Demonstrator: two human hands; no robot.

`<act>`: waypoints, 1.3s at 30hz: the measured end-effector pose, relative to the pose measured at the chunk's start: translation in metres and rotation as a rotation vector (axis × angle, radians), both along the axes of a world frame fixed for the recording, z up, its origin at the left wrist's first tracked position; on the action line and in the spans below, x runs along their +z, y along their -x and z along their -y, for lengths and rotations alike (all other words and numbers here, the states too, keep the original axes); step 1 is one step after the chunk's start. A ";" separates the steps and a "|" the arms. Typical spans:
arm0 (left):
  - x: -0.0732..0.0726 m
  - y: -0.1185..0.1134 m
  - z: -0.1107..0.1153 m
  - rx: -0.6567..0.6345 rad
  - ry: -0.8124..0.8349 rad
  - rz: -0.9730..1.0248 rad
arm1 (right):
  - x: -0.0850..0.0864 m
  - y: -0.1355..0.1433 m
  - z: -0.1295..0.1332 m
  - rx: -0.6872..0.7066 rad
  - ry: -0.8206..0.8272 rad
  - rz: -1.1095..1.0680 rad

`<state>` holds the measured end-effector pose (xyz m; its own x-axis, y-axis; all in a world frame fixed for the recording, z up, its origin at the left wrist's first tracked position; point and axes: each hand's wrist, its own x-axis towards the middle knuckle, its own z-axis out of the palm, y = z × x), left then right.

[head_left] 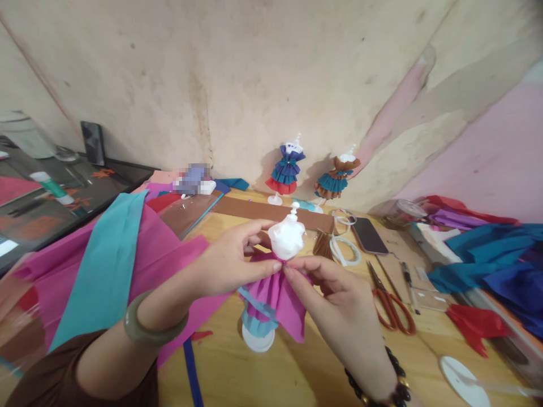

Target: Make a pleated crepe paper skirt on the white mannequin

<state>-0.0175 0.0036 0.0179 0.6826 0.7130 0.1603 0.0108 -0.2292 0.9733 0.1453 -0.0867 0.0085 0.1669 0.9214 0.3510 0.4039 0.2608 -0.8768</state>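
A small white mannequin [287,240] stands tilted in front of me, wearing a gathered magenta crepe paper skirt [285,297] over a light blue ruffle [255,319]. Its round white base [258,340] shows below. My left hand [237,257] wraps around the mannequin's waist from the left, thumb pressed on the top of the magenta skirt. At the front of the waist, the thumb and fingertips of my right hand [328,285] pinch the gathered edge of the magenta paper. My fingertips partly hide the waist.
Two dressed miniature mannequins, one in a blue and red dress [286,169], one in a brown and teal dress [337,180], stand by the wall. Orange-handled scissors [392,308], a phone [370,236] and a white ribbon spool [464,381] lie right. Magenta and turquoise crepe paper [102,265] spreads left.
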 end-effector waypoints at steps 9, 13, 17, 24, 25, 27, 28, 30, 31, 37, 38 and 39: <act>0.004 -0.003 0.002 0.030 -0.029 0.008 | -0.003 -0.001 -0.001 -0.006 0.049 -0.107; 0.004 -0.002 0.001 0.036 -0.041 0.002 | -0.004 -0.004 -0.003 -0.012 0.045 -0.086; 0.003 -0.002 0.001 0.020 -0.036 -0.005 | -0.005 -0.008 -0.003 -0.033 0.015 -0.010; 0.006 -0.004 0.002 0.000 -0.059 -0.029 | -0.004 -0.009 -0.006 -0.019 -0.030 0.039; 0.007 -0.004 0.002 -0.001 -0.063 -0.031 | -0.004 -0.009 -0.006 -0.013 -0.033 0.037; 0.007 -0.004 0.002 -0.009 -0.073 -0.036 | -0.003 -0.008 -0.007 -0.001 -0.039 0.021; 0.007 -0.004 0.002 -0.015 -0.077 -0.042 | -0.002 -0.007 -0.008 0.003 -0.041 0.014; 0.008 -0.003 0.002 -0.028 -0.080 -0.048 | -0.001 -0.006 -0.008 0.003 -0.038 0.007; 0.008 -0.003 0.002 -0.034 -0.082 -0.045 | -0.001 -0.006 -0.008 -0.001 -0.038 0.011; 0.006 -0.002 0.001 -0.074 -0.088 -0.028 | -0.006 -0.004 -0.011 -0.034 -0.041 0.011; 0.004 -0.003 0.001 -0.073 -0.076 -0.024 | -0.007 -0.004 -0.012 -0.028 -0.046 -0.001; 0.002 -0.003 0.000 -0.058 -0.054 -0.014 | -0.009 -0.004 -0.014 -0.023 -0.050 -0.017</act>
<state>-0.0147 0.0032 0.0201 0.7252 0.6624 0.1879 0.0094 -0.2823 0.9593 0.1495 -0.0731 -0.0010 0.1941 0.8987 0.3934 0.3959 0.2951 -0.8696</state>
